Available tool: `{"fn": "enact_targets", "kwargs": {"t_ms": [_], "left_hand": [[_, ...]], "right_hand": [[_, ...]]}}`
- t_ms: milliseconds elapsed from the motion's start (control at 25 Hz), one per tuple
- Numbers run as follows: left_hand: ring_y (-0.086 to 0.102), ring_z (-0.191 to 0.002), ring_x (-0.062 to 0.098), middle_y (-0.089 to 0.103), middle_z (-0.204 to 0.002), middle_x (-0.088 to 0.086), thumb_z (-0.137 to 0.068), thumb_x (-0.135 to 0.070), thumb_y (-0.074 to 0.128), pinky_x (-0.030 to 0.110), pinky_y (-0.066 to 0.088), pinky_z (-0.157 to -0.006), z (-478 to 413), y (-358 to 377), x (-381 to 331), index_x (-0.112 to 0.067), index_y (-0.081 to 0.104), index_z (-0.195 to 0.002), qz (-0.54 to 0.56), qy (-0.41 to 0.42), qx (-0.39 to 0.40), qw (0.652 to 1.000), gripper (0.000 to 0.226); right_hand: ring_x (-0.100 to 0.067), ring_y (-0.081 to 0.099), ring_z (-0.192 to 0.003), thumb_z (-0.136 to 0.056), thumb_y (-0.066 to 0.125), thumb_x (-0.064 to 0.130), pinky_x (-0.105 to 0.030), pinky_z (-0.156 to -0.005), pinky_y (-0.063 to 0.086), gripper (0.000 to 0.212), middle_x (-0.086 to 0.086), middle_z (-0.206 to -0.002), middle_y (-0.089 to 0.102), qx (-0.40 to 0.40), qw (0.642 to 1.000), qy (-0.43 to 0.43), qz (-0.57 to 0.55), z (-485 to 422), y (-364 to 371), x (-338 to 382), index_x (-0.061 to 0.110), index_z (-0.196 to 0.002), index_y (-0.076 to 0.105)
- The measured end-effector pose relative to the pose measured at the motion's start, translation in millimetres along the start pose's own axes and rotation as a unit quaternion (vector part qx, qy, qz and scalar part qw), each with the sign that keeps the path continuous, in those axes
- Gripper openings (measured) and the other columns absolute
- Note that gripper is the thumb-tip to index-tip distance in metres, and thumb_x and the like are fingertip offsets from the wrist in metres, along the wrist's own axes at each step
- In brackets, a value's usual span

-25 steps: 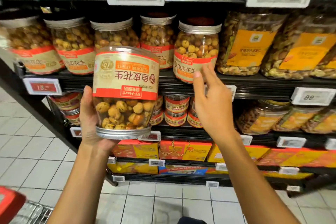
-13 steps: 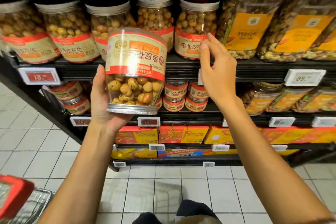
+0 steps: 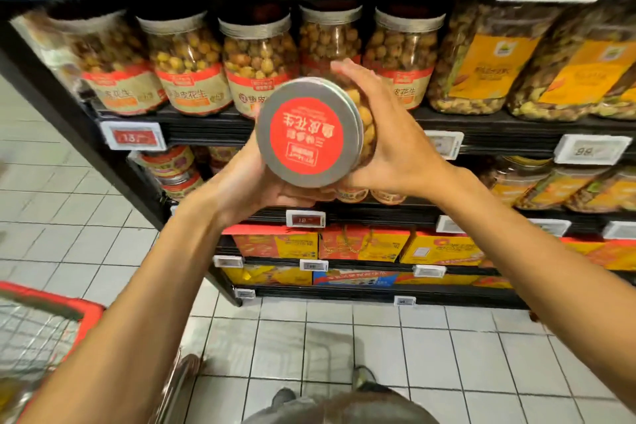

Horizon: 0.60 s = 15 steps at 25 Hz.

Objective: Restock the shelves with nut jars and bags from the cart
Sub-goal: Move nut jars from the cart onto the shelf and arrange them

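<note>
A clear nut jar [image 3: 309,134] with a silver lid and a round red sticker lies on its side in both my hands, its lid pointing at me. My left hand [image 3: 254,182] cups it from below and the left. My right hand [image 3: 389,141] grips its right side and top. The jar hangs in front of a shelf row of several like jars [image 3: 258,62] with red-and-tan labels. The red wire cart [image 3: 38,337] is at the lower left.
Bags of mixed nuts [image 3: 488,65] fill the same shelf to the right. Smaller jars [image 3: 172,165] and more bags [image 3: 557,189] sit one shelf down, boxed goods [image 3: 364,246] below that. Price tags line the shelf edges. White tiled floor lies underfoot.
The jar was upside down in my left hand alone, with my right hand at a shelf jar. My right hand has come back onto the held jar, which now lies lid toward me.
</note>
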<state>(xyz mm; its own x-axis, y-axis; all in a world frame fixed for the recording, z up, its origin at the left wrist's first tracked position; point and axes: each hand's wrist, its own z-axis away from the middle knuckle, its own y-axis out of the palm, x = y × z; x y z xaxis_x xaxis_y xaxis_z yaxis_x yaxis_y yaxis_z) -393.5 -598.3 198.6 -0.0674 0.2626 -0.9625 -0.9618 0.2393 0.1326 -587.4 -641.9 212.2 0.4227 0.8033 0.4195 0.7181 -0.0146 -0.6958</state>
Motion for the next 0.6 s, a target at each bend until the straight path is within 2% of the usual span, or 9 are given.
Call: {"fn": "enact_targets", "kwargs": {"t_ms": [80, 160, 200, 240, 280, 360, 400, 480, 600], "left_hand": [[0.073, -0.072, 0.019, 0.074, -0.075, 0.009, -0.090, -0.069, 0.003, 0.028, 0.057, -0.062, -3.1, -6.0, -6.3, -0.029, 0.076, -0.072, -0.156, 0.029, -0.043, 0.986, 0.085], [0.069, -0.063, 0.010, 0.072, -0.064, 0.001, -0.082, -0.075, 0.023, 0.022, 0.052, -0.059, -9.7, -13.1, -9.5, -0.026, 0.075, -0.067, -0.181, 0.114, -0.157, 0.964, 0.073], [0.068, -0.068, 0.006, 0.073, -0.071, -0.003, -0.079, -0.073, 0.033, 0.023, 0.052, -0.065, -13.9, -13.9, -8.1, -0.027, 0.074, -0.075, -0.126, 0.152, -0.169, 0.966, 0.061], [0.068, -0.081, 0.005, 0.074, -0.085, -0.006, -0.077, -0.071, 0.042, 0.027, 0.052, -0.075, -16.6, -10.0, -5.5, -0.028, 0.071, -0.092, -0.088, 0.172, -0.140, 0.971, 0.054], [0.066, -0.096, 0.008, 0.072, -0.103, -0.006, -0.073, -0.073, 0.051, 0.033, 0.051, -0.086, -18.6, -2.2, -1.5, -0.028, 0.064, -0.109, -0.073, 0.183, -0.093, 0.976, 0.059], [0.062, -0.109, 0.019, 0.066, -0.117, 0.005, -0.060, -0.075, 0.066, 0.040, 0.049, -0.094, -23.4, 17.8, 6.9, -0.015, 0.054, -0.122, -0.055, 0.202, -0.046, 0.977, 0.088], [0.063, -0.106, 0.021, 0.067, -0.113, 0.007, -0.055, -0.075, 0.070, 0.040, 0.050, -0.092, -24.7, 26.3, 7.8, -0.012, 0.053, -0.120, -0.041, 0.208, -0.051, 0.976, 0.092], [0.066, -0.097, 0.015, 0.069, -0.103, 0.001, -0.050, -0.075, 0.072, 0.032, 0.053, -0.083, -28.0, 35.3, 6.9, -0.012, 0.053, -0.113, -0.035, 0.225, -0.070, 0.971, 0.091], [0.067, -0.087, 0.010, 0.070, -0.092, -0.004, -0.050, -0.070, 0.077, 0.024, 0.052, -0.074, -34.1, 41.7, 9.3, -0.014, 0.056, -0.107, 0.003, 0.231, -0.092, 0.969, 0.083]], "right_hand": [[-0.008, 0.042, -0.126, -0.050, 0.080, 0.057, -0.020, -0.107, 0.033, 0.106, 0.002, -0.134, 0.046, -0.049, 0.986, 0.096, -0.128, 2.2, 0.4, 2.4, 0.017, -0.135, 0.033], [-0.011, 0.054, -0.116, -0.042, 0.079, 0.066, -0.025, -0.102, 0.041, 0.103, 0.001, -0.122, 0.058, -0.088, 0.932, 0.195, -0.291, 5.6, 1.3, 2.8, 0.019, -0.126, 0.043], [-0.014, 0.059, -0.110, -0.039, 0.080, 0.067, -0.032, -0.101, 0.044, 0.100, -0.001, -0.115, 0.064, -0.094, 0.888, 0.233, -0.386, 5.8, 3.2, 3.2, 0.016, -0.120, 0.050], [-0.018, 0.061, -0.107, -0.037, 0.081, 0.066, -0.038, -0.101, 0.045, 0.097, -0.003, -0.110, 0.067, -0.095, 0.836, 0.263, -0.472, 5.8, 6.9, 3.5, 0.014, -0.115, 0.055], [-0.023, 0.060, -0.108, -0.037, 0.083, 0.064, -0.042, -0.103, 0.043, 0.096, -0.007, -0.111, 0.066, -0.097, 0.789, 0.286, -0.534, 5.7, 11.3, 3.7, 0.011, -0.112, 0.057], [-0.031, 0.053, -0.117, -0.046, 0.081, 0.062, -0.048, -0.107, 0.038, 0.095, -0.017, -0.123, 0.058, -0.121, 0.744, 0.317, -0.576, 5.4, 16.3, 4.2, 0.006, -0.118, 0.054], [-0.033, 0.050, -0.122, -0.061, 0.074, 0.061, -0.051, -0.108, 0.036, 0.089, -0.021, -0.128, 0.054, -0.136, 0.739, 0.322, -0.576, 4.9, 17.0, 5.7, 0.003, -0.124, 0.050], [-0.035, 0.049, -0.125, -0.085, 0.044, 0.055, -0.054, -0.108, 0.034, 0.072, -0.023, -0.133, 0.051, -0.139, 0.762, 0.332, -0.538, 2.6, 14.5, 5.2, 0.001, -0.132, 0.045], [-0.026, 0.055, -0.120, -0.088, 0.032, 0.060, -0.047, -0.106, 0.040, 0.067, -0.013, -0.129, 0.058, -0.157, 0.805, 0.360, -0.445, 5.2, 3.2, 5.7, 0.011, -0.131, 0.049]]}}
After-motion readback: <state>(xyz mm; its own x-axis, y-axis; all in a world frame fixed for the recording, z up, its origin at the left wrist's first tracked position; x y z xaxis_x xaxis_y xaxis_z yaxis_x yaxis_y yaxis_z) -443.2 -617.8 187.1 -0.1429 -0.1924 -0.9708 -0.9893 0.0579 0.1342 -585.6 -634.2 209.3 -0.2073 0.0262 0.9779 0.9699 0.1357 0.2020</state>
